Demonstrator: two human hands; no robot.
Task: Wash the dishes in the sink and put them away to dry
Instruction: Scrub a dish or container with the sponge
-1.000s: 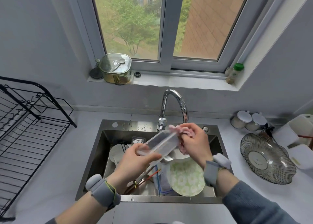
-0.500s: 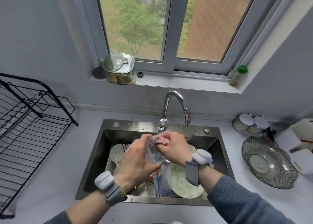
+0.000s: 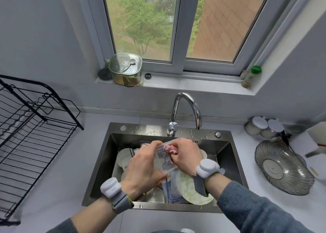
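Over the steel sink (image 3: 234, 155), my left hand (image 3: 142, 167) grips a clear plastic container (image 3: 163, 159), tilted on its side. My right hand (image 3: 183, 156) holds a pink cloth (image 3: 169, 148) and presses it into the container's inside. Below them in the basin lie a green-patterned plate (image 3: 189, 188), white dishes (image 3: 124, 158), a clear lid with a blue rim (image 3: 170, 188) and red chopsticks, partly hidden by my hands. No water runs from the chrome faucet (image 3: 187, 107).
A black wire drying rack (image 3: 30, 132) stands on the counter at the left. A ribbed glass bowl (image 3: 282, 167), two white-lidded jars (image 3: 262, 127) and white containers sit at the right. On the windowsill are a lidded glass box (image 3: 125, 69) and a green-capped bottle (image 3: 251, 76).
The container has come down and been turned from a raised slant to lie closer over the dishes. My right hand has pushed the cloth from the container's end into its inside.
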